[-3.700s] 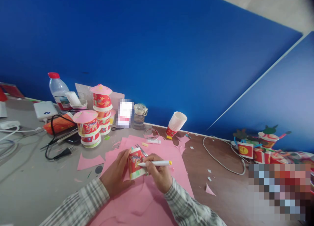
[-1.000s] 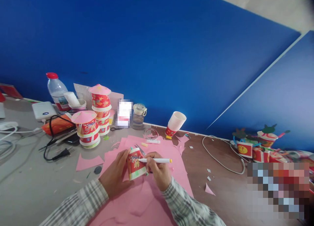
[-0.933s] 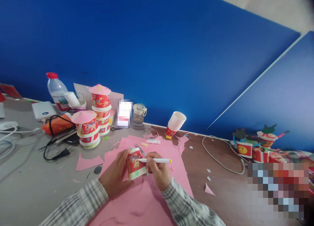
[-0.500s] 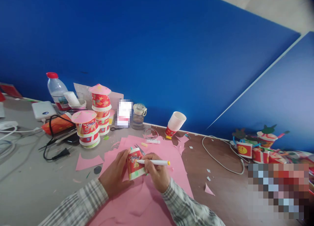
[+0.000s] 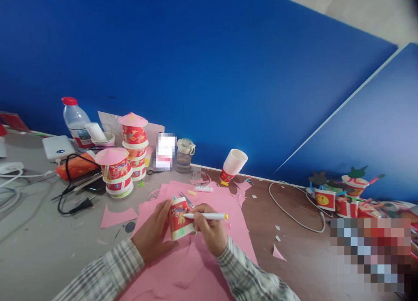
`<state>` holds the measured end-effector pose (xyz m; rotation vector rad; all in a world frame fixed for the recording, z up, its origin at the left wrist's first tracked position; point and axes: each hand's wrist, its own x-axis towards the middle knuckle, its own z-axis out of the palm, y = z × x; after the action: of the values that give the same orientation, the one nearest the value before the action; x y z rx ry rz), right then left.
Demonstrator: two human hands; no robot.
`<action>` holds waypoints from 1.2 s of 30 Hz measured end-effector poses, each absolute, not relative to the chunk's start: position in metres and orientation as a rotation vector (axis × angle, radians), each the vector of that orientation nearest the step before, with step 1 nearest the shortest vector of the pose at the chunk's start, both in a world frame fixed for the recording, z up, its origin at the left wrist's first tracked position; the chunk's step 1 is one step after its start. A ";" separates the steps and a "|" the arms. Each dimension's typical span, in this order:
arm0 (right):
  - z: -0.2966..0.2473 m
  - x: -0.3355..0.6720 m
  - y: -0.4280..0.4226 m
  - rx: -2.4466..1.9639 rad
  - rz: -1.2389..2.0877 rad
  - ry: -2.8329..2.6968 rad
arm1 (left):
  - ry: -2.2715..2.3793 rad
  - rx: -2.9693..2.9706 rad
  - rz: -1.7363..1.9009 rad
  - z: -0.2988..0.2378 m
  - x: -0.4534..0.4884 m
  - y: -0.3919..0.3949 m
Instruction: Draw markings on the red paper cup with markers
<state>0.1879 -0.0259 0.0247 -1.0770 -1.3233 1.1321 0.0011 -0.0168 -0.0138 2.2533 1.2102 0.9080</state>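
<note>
A red printed paper cup [image 5: 179, 226], with a pale green-marked rim toward me, is tilted over a sheet of pink paper [image 5: 225, 205]. My left hand [image 5: 156, 233] wraps the cup's left side and holds it. In my right hand [image 5: 210, 233] a white marker with a yellow end [image 5: 212, 215] is pinched, its tip at the printed picture on the cup. Scissors [image 5: 187, 199] lie partly hidden behind the cup. A white marker [image 5: 204, 189] and a small yellow cap [image 5: 192, 192] rest on the paper's far part.
Two stacked-cup towers [image 5: 115, 172] with pink cone roofs stand at left, near a plastic bottle [image 5: 76, 122] and black cable [image 5: 70, 212]. A glass jar [image 5: 184, 157] and a cup stack [image 5: 233, 166] are behind. Decorated cups [image 5: 325, 199] stand right; a blue partition [image 5: 209, 75] rises behind.
The marker and my right hand have shifted very slightly over the cup's picture. My left hand keeps its hold on the cup; the other things stay in place.
</note>
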 end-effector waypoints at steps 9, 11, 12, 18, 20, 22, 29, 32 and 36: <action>0.025 0.191 -0.023 -1.061 1.177 -1.258 | 1.248 2.235 0.922 -0.015 0.002 -0.018; 0.026 0.192 -0.023 -1.070 1.180 -1.252 | 1.256 2.227 0.915 -0.015 0.002 -0.018; 0.026 0.192 -0.024 -1.073 1.179 -1.255 | 1.253 2.229 0.916 -0.015 0.002 -0.017; 0.027 0.193 -0.023 -1.087 1.158 -1.269 | 1.251 2.236 0.909 -0.014 0.002 -0.018; 0.027 0.193 -0.023 -1.096 1.156 -1.262 | 1.256 2.236 0.908 -0.013 0.002 -0.018; 0.027 0.192 -0.023 -1.102 1.160 -1.253 | 1.247 2.240 0.909 -0.013 0.002 -0.018; 0.029 0.194 -0.023 -1.105 1.199 -1.249 | 1.227 2.235 0.912 -0.013 0.002 -0.017; 0.029 0.194 -0.023 -1.090 1.224 -1.226 | 1.238 2.233 0.911 -0.013 0.003 -0.018; 0.029 0.194 -0.022 -1.086 1.244 -1.218 | 1.245 2.244 0.918 -0.013 0.002 -0.018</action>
<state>0.1939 -0.0222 0.0295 -1.0855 -1.2175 1.2443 0.0024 -0.0182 -0.0129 2.2436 1.2451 0.9177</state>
